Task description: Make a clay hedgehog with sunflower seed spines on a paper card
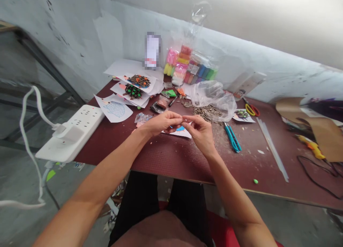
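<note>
My left hand [164,122] and my right hand [199,131] meet fingertip to fingertip over the table. Both are closed in a pinch; whatever lies between the fingers is too small to make out. Just beneath them lies a white paper [184,133] with a blue drawing, partly covered by my hands. Beyond my right hand, a heap of striped sunflower seeds [205,113] spills from a clear plastic bag [214,95]. Past my left hand are a brown lump of clay in a wrapper [162,102] and a crumpled clear wrapper [143,117].
A white power strip [72,131] sits at the left edge. Seed-covered hedgehog pictures [138,80] lie at the back, near packs of coloured clay [191,66]. To the right are a teal cutter [232,137], scissors [251,109], clear glue sticks [273,150] and a yellow glue gun [312,147].
</note>
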Demonstrator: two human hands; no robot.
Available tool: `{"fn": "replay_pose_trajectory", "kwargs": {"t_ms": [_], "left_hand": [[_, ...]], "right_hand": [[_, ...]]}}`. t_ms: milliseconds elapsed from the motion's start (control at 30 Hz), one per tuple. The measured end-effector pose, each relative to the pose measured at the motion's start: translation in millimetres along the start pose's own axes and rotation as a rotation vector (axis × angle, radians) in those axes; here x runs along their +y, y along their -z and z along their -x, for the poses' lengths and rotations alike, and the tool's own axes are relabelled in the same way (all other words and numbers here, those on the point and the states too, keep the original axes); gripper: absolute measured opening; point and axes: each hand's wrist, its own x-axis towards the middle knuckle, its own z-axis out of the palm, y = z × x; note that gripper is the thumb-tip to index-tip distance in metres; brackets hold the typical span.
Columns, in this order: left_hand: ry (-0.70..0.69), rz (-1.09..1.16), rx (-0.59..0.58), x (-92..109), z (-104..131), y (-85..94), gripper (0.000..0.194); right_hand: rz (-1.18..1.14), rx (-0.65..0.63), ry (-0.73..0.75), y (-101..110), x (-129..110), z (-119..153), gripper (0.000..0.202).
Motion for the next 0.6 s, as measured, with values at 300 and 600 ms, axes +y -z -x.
{"fn": "replay_pose_trajectory", "kwargs": {"t_ms": [300,600], "left_hand": [[-0.015,0.126,-0.049,-0.3,0.2,-0.8,0.040],[0.005,0.187,0.038,3.6,1.1,-3.3,0.036]], "right_hand": [[0.071,0.098,0.128,-4.7,-10.4,3.3,0.009],[0.079,0.126,0.162,-0.6,-14.5,5.0,0.008]]}}
